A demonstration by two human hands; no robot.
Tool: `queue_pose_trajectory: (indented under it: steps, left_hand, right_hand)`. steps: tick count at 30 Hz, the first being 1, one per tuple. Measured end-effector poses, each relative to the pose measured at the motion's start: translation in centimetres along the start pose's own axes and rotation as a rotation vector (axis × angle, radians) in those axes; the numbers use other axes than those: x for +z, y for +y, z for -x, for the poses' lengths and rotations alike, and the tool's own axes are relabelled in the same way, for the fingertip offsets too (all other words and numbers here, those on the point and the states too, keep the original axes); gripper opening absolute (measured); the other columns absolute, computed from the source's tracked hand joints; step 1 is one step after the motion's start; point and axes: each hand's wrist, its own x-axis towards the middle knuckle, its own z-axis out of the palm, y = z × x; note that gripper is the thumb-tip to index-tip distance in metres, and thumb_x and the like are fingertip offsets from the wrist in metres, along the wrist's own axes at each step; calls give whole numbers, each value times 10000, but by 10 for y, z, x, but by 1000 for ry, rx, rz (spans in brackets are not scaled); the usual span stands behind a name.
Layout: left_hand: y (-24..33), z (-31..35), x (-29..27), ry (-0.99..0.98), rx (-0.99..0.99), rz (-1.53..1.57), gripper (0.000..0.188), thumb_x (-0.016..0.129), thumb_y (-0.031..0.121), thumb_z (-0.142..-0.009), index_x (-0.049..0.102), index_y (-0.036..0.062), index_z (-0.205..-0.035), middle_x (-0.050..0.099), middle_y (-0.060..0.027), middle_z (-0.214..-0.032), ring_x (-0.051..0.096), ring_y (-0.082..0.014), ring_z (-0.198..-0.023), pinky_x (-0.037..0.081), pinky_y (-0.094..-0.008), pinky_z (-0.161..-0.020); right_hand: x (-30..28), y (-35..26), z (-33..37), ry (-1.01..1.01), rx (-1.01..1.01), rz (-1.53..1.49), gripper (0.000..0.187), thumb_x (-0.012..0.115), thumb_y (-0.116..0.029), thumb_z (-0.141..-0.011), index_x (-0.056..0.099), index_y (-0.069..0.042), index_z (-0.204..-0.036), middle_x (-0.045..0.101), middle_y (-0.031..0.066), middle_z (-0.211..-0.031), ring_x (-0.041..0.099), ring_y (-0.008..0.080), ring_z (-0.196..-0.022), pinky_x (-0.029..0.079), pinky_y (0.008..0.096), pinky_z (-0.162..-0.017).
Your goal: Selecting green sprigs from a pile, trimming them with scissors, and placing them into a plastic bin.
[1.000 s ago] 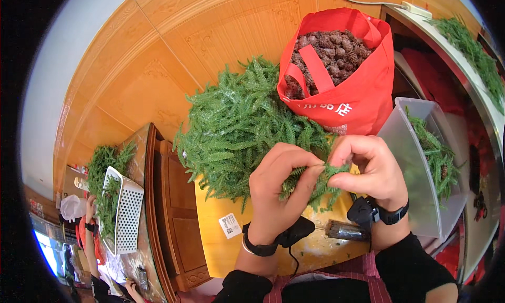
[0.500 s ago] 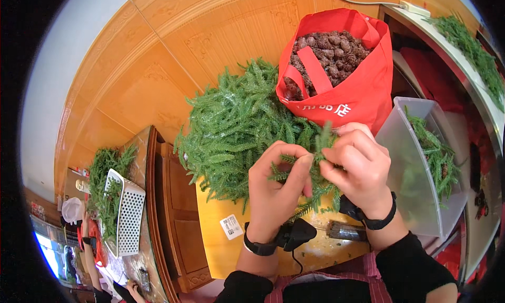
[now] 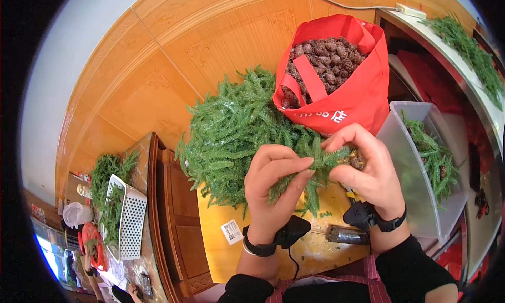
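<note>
Over the yellow table my left hand (image 3: 274, 185) is closed in a pinch on a green artificial pine sprig (image 3: 332, 157), whose needles reach toward my other hand. Beside the sprig's tip, my right hand (image 3: 371, 171) has its thumb and forefinger spread apart. A brown pine cone (image 3: 358, 159) shows between those fingers, partly covered; whether it is joined to the sprig I cannot tell. Behind my left hand lies a big heap of pine sprigs (image 3: 231, 132). A dark bundle of thin wires or stems (image 3: 347, 234) rests on the table below my wrists.
A red bag (image 3: 363, 100) full of pine cones (image 3: 330, 61) stands at the back. At right is a translucent bin (image 3: 415, 187) with greenery inside. A white perforated basket (image 3: 131, 224) sits on the left cabinet, and another person's hand (image 3: 134, 292) shows at lower left.
My right thumb and forefinger have opened from their pinch on the sprig, and that hand has moved slightly right. The left hand keeps its pinch. A pine cone now shows between my right fingers.
</note>
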Motion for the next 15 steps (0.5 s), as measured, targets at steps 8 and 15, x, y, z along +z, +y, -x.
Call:
queue_pose_trajectory:
  steps: [8,15]
  left_hand:
    - [-5,-1,-7,-40,145,29,255,673,-71,-636,646,61,-853,565,-60,-840,538,-178,-741,439,-261,-625]
    - [-11,2,-2,-63,191,106,259,666,-79,-634,643,61,-851,560,-70,-867,564,-207,-810,474,-285,-675]
  right_hand:
    - [-5,-1,-2,-185,-34,21,151,619,-89,-737,535,5,-818,550,63,-811,526,154,-777,406,268,-724]
    - [-15,-8,-4,-300,11,91,169,643,-118,-702,588,14,-793,541,88,-831,518,188,-846,382,286,-791]
